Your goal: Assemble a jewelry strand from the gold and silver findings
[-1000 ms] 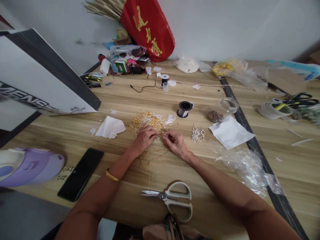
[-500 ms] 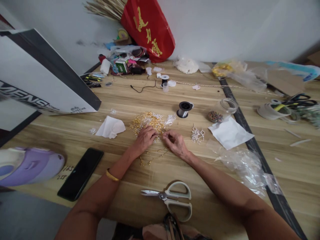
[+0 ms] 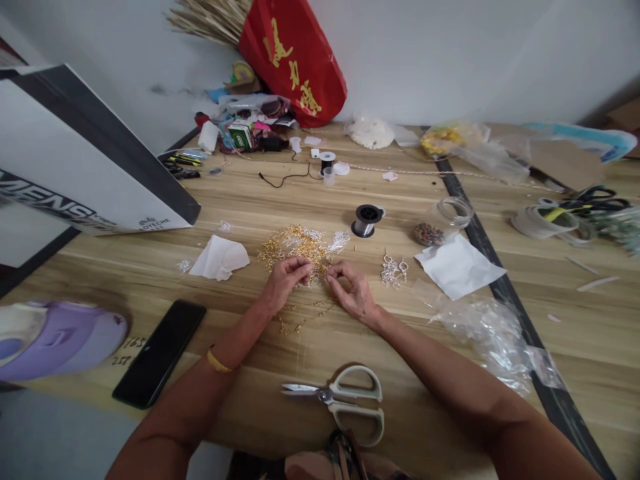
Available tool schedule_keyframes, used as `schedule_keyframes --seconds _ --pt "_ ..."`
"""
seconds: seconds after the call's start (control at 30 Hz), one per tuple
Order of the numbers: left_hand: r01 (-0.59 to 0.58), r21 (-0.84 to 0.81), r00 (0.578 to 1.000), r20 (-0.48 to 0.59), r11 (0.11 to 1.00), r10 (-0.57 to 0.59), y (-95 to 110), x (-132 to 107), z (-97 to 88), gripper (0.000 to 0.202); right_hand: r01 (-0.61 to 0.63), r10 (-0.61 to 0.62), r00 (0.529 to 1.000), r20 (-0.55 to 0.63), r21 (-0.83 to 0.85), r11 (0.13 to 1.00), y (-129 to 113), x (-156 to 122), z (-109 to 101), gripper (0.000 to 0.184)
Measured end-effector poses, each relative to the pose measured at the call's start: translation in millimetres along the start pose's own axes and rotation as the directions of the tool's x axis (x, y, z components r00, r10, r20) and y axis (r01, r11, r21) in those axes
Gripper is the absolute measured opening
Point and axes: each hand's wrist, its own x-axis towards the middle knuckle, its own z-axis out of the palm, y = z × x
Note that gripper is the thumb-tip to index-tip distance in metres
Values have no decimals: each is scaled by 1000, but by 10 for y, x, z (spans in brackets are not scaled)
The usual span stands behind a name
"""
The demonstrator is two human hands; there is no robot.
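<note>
My left hand [image 3: 289,280] is pinched closed at the near edge of a pile of gold and silver beads [image 3: 295,243]. What its fingertips hold is too small to make out. Close by on the right, my right hand [image 3: 353,290] pinches the upper end of a thin gold beaded strand [image 3: 300,327]. The strand loops down onto the wooden table below both hands, and a fine thread trails from it toward me. Scissors [image 3: 327,397] with cream handles lie nearer to me, blades pointing left.
Beyond the beads stands a wire spool [image 3: 368,220]. To the right are silver pieces [image 3: 394,270], a tilted glass jar [image 3: 445,220], white paper [image 3: 460,267] and clear plastic bags [image 3: 493,340]. A phone [image 3: 159,353], a purple bottle [image 3: 65,340] and a large box [image 3: 95,153] occupy the left.
My left hand has lifted slightly from the bead pile and turned, its fingers now pinched together. My right hand has stayed almost in place.
</note>
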Motion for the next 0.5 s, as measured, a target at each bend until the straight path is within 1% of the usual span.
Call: schedule_keyframes --seconds 0.1,0.2,0.3,0.5 --pt "111 -180 992 85 977 -97 -29 -35 59 25 60 -60 998 -10 -18 998 -20 -6 -5 11" --pt "188 -275 979 125 943 -158 -52 -50 87 25 92 -92 995 -34 -14 996 -9 -17 1 8" --pt "229 -318 971 142 920 -193 -78 -51 92 24 104 -105 994 -36 -20 994 10 -24 5 6" --pt "270 -335 960 168 903 -225 -113 -59 107 24 157 -158 987 -34 -33 987 8 -20 -2 6"
